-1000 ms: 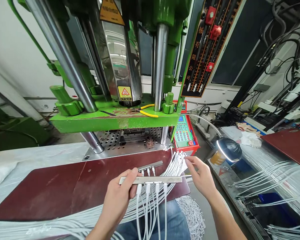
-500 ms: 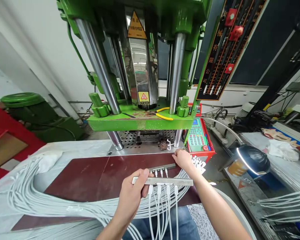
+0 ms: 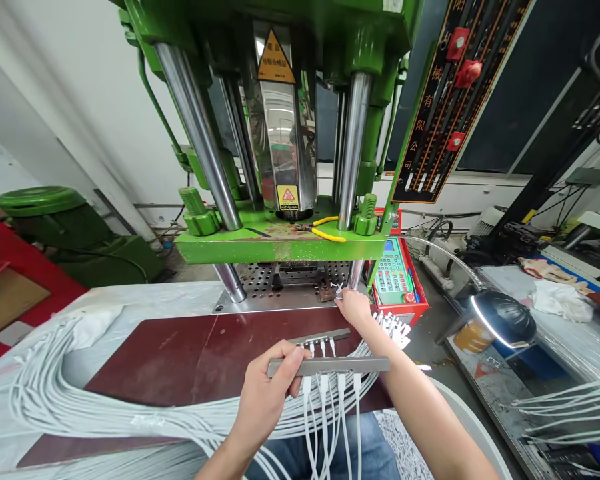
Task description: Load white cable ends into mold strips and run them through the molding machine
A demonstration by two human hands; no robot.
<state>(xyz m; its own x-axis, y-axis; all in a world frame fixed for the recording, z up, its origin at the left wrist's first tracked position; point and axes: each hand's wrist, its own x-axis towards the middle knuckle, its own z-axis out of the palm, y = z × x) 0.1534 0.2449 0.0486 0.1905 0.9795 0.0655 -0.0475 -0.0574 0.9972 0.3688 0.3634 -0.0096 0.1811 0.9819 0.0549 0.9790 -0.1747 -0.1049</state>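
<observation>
My left hand (image 3: 273, 380) grips one end of a grey metal bar (image 3: 330, 365). White cables (image 3: 325, 413) hang down from connectors set along the bar's lower side. Just behind it, a second metal bar (image 3: 330, 335) lies on the brown board with several white connectors in it. My right hand (image 3: 356, 308) reaches to the front of the press plate, its fingers closed at a small branched white plastic sprue (image 3: 338, 291); the fingertips partly hide the contact. Beside the sprue sits a small brown metal block (image 3: 325, 290).
The green press (image 3: 283, 250) stands ahead, with yellow-handled pliers (image 3: 329, 235) on its crosspiece. A red control box (image 3: 391, 273) is at its right. A thick bundle of grey cables (image 3: 145, 413) crosses the brown board (image 3: 175, 353). A lamp (image 3: 505, 319) stands at right.
My right hand has moved forward and left from the board's edge to the white sprue. The bar in my left hand has tilted, showing a plain face, and shifted slightly right.
</observation>
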